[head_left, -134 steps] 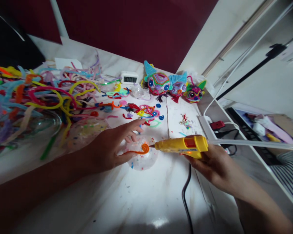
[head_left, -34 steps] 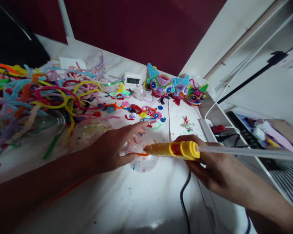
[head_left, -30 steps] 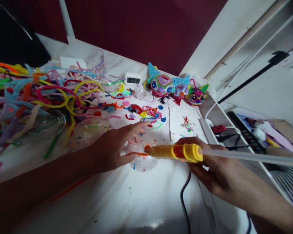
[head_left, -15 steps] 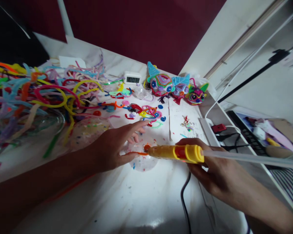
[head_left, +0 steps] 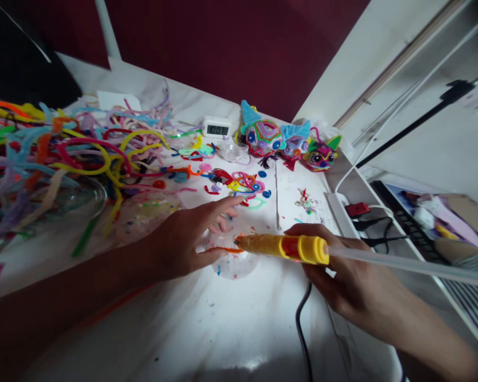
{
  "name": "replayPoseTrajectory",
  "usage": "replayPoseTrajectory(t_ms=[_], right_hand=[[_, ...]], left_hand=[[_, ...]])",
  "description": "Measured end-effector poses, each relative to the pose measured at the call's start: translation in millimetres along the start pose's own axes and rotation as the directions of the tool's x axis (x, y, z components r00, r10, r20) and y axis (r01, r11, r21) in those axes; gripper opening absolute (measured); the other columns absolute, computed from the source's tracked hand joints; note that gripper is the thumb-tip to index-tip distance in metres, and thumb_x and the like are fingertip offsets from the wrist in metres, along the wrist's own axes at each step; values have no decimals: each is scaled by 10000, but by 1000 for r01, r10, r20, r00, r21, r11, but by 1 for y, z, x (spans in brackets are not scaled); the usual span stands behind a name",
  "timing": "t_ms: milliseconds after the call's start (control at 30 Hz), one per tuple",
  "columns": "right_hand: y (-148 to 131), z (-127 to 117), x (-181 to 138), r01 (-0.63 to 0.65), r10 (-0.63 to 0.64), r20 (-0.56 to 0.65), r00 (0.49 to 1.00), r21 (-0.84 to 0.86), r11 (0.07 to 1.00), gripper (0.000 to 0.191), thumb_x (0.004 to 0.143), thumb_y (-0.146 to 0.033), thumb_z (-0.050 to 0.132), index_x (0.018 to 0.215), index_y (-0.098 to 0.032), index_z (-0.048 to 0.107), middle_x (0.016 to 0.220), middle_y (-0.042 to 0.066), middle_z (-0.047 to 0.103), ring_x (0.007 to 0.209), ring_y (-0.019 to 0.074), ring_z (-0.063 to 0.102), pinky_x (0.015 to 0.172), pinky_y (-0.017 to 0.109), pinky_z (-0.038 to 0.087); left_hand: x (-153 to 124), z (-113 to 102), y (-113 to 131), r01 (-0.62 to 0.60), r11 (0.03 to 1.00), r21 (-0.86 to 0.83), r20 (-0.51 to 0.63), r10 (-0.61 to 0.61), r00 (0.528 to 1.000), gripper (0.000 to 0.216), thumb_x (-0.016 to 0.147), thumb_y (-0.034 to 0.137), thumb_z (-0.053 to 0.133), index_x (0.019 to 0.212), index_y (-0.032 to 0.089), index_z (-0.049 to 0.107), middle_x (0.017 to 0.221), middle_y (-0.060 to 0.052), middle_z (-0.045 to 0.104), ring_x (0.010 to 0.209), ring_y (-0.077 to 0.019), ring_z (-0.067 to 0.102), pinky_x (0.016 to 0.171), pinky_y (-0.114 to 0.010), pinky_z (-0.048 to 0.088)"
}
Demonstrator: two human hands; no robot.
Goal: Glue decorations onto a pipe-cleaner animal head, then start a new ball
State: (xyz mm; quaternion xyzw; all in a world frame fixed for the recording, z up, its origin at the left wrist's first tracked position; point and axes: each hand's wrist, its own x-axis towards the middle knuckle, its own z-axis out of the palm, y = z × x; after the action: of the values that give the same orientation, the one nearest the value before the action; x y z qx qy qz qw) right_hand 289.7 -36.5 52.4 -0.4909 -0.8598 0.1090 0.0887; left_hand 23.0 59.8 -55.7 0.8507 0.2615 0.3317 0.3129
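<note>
My right hand (head_left: 344, 276) is wrapped around a yellow hot glue gun (head_left: 281, 247), a long clear glue stick (head_left: 402, 262) jutting from its rear. The gun's tip touches or nearly touches a curved orange pipe cleaner (head_left: 227, 249) on a clear plastic dome (head_left: 239, 267) flecked with colored bits. Around the dome's left side curls my left hand (head_left: 187, 239), thumb along the orange pipe cleaner and forefinger stretched out above. An orange strand trails below my left forearm. The gun's trigger and part of the dome are hidden.
Left lies a tangled heap of pipe cleaners (head_left: 83, 143). Small colored pieces (head_left: 247, 183) lie beyond my hands, near a digital timer (head_left: 217, 127). Several decorated animal heads (head_left: 263, 138) stand at the back. A black cable (head_left: 300, 318) crosses the table by a power strip (head_left: 338, 209).
The glue gun and my right hand have shifted slightly left, the tip now lower against the orange pipe cleaner. My left hand stays almost in place.
</note>
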Motion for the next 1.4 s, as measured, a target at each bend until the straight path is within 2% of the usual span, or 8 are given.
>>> replayPoseTrajectory(t_ms=[167,367,433,533,600,900,1167,1400], right_hand=[[2,-2,6,-26,26,9,1000,18,999,304,939,-95,442,1196,-250,487,1063,29,693,770,157,671,678,281,521],[9,-2,9,30,-30,-21,999,-1,1000,342,898,-42,450,1183,-228,490,1162,62,656,812,150,684,679,255,519],[12,-1,9,38,-39,-43,998,-16,999,280,884,-39,463,1097,-216,504,1086,66,663,781,151,680,658,248,518],[17,0,6,27,-30,-68,997,-38,999,180,885,-58,477,970,-214,508,881,39,644,631,138,628,554,240,477],[18,1,5,16,-17,-68,998,-22,1000,162,889,-65,481,952,-212,507,801,20,610,598,132,605,537,235,463],[21,2,1,5,-2,-97,995,36,999,191,879,-51,494,958,-225,487,741,-16,554,596,117,569,527,205,431],[25,5,4,6,2,-122,992,63,998,168,863,-44,520,914,-204,517,791,10,605,628,117,583,537,204,434],[24,3,2,-27,38,-121,992,90,996,174,854,-47,520,916,-210,523,750,0,597,591,121,559,512,211,422]], left_hand=[[0,1,0,-2,1000,-3,0,2,1000,787,824,278,697,1506,298,305,1253,-74,653,907,-170,698,819,-297,600],[0,1,-1,-25,1000,6,-13,25,1000,786,831,279,692,1508,309,295,1260,-60,651,900,-148,697,810,-253,584],[0,1,-1,-23,1000,7,-12,23,1000,790,827,273,696,1508,304,296,1257,-60,651,901,-144,694,808,-243,579],[0,1,-2,-7,1000,12,-7,7,1000,796,824,272,704,1506,302,295,1261,-60,650,910,-144,692,817,-245,577],[-1,1,-1,4,1000,10,-3,-4,1000,794,826,279,701,1506,297,292,1268,-65,649,918,-149,692,826,-256,579],[-1,-1,-2,-10,1000,1,18,10,1000,782,830,253,674,1503,307,280,1286,-56,638,932,-151,691,829,-278,589],[0,2,-3,-14,1000,5,-20,14,1000,773,829,300,693,1496,333,304,1263,-44,656,892,-161,699,805,-294,611],[-1,1,-2,29,1000,-7,13,-29,1000,774,822,304,667,1499,333,295,1290,-62,656,920,-196,707,823,-336,618]])
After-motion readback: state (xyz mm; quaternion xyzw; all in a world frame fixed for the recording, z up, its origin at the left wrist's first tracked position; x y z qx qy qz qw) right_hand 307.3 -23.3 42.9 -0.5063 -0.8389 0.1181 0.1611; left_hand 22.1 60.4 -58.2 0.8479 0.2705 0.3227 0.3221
